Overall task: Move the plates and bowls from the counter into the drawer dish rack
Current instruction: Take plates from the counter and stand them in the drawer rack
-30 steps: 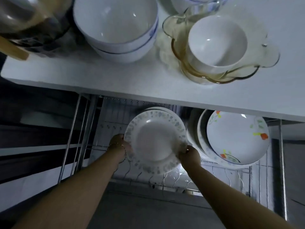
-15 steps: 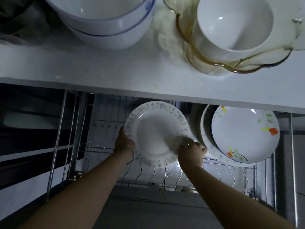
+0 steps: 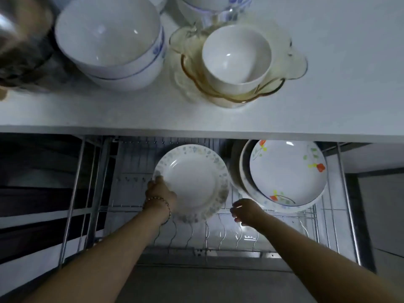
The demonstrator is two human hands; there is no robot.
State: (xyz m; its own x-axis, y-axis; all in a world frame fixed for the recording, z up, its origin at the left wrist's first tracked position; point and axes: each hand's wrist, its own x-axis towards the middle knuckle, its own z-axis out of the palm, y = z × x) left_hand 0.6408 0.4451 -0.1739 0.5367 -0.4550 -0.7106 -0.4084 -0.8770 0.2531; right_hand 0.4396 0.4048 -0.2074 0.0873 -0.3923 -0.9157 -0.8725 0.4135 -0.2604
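Note:
A white plate with a pale flowered rim [image 3: 193, 182] stands on edge in the wire drawer dish rack [image 3: 220, 235] below the counter. My left hand [image 3: 160, 191] grips its left rim. My right hand [image 3: 246, 211] hovers just right of the plate's lower edge, fingers apart, holding nothing. To the right, a few plates lean in the rack, the front one white with orange flowers [image 3: 288, 171]. On the white counter [image 3: 131, 110] sit stacked white bowls with blue trim [image 3: 109, 42] and a small white bowl [image 3: 237, 55] inside an amber glass dish [image 3: 286, 82].
More blue-patterned crockery [image 3: 209, 3] stands at the counter's back edge. A dark metal pot [image 3: 19, 44] sits at the far left of the counter. The rack's side rails [image 3: 347, 204] frame the drawer; wire slots in front of the plates hold nothing.
My right hand has let go of the flowered-rim plate and drawn back to the right. The plate has settled deeper into the rack, held only by my left hand.

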